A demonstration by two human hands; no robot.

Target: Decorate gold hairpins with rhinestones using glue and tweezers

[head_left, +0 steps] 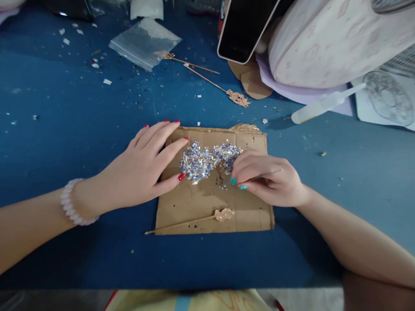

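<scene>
A piece of brown cardboard (191, 205) lies on the blue table, bearing a spread pile of small glittering rhinestones (196, 162) in silver, blue and purple. My left hand (145, 162) rests with fingers apart over the cardboard's left edge, its thumb close to the pile. At the pile's right side, my right hand (269, 177) pinches a thin metal tool (267, 174); its tip is hidden by the fingers. Just below the fingertips, a few loose stones (223, 186) sit apart. A gold hairpin (223, 214) with an ornate head lies along the cardboard's near edge.
Two more gold hairpins (238, 98) lie beyond the cardboard, near a clear zip bag (144, 43). A phone (246, 30), a pale rounded case (324, 47) and a translucent glue bottle (317, 108) occupy the far right. Small scraps (107, 81) dot the far left.
</scene>
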